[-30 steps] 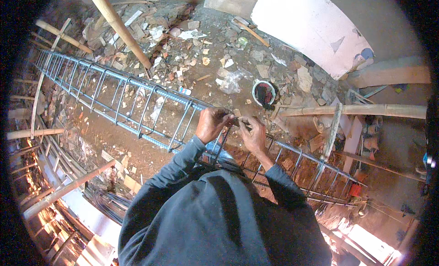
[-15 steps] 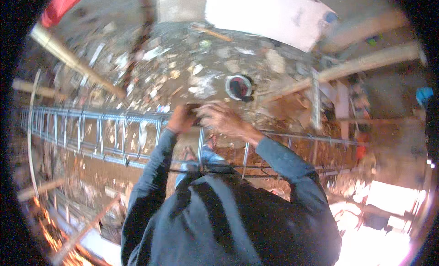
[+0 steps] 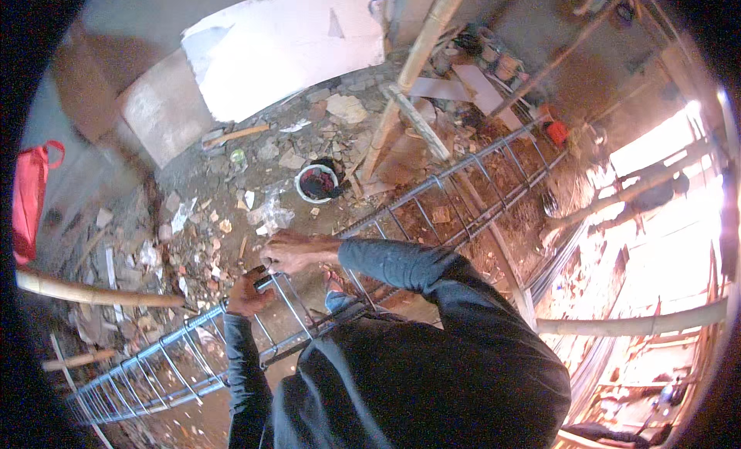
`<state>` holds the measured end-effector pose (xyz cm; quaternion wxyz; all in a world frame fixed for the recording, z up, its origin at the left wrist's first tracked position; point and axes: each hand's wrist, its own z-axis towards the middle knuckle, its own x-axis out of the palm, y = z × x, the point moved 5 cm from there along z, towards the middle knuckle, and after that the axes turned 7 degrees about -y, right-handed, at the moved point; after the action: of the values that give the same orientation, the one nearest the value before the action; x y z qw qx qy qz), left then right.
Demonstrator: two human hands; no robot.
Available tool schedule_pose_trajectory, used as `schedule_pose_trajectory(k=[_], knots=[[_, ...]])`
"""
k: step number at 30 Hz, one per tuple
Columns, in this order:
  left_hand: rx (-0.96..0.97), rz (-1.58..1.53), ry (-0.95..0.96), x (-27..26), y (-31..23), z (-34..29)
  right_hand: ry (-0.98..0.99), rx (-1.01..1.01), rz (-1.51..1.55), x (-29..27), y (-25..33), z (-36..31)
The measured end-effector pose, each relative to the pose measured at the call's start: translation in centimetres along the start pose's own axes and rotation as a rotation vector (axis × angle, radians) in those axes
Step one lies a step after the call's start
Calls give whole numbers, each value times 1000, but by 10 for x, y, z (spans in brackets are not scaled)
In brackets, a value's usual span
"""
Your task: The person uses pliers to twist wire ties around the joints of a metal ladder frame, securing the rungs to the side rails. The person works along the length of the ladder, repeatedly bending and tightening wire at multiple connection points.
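A long rebar cage (image 3: 434, 180), made of steel bars with rectangular stirrups, runs slantwise in front of me from lower left to upper right. My left hand (image 3: 248, 296) is closed around its far upper bar, beside a stirrup. Just to the right and a little farther off, my right hand (image 3: 290, 253) is closed at the same bar, its fingers bent together. Whatever lies within the right fingers is too small or hidden to make out. A short dark piece (image 3: 265, 281) shows between the two hands.
Beyond the cage a white bucket (image 3: 317, 181) with dark contents stands on rubble-strewn ground. Bamboo poles (image 3: 413, 71) slant across, one (image 3: 100, 291) at left. A white board (image 3: 285, 51) leans at the back. At left hangs a red bag (image 3: 29, 202); an orange-red container (image 3: 553, 127) is far right.
My view has turned, so the cage now lies slantwise instead of level. Both hands have come down onto the cage's far bar, and the right fingers, spread earlier, are now bent together.
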<state>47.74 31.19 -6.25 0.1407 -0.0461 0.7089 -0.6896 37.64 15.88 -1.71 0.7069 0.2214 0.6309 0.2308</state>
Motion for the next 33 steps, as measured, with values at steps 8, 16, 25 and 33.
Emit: schedule_pose_trajectory(k=[8, 16, 25, 33], knots=[[-101, 820, -87, -2, 19, 14, -140, 628, -47, 2, 18, -5], [-6, 875, -146, -4, 12, 8, -521, 413, -271, -8, 47, -28], [85, 754, -185, 10, -8, 8, -864, 618, 116, -43, 95, -187], [281, 1017, -267, -1, 21, 15, -943, 931, 70, 35, 76, -296]])
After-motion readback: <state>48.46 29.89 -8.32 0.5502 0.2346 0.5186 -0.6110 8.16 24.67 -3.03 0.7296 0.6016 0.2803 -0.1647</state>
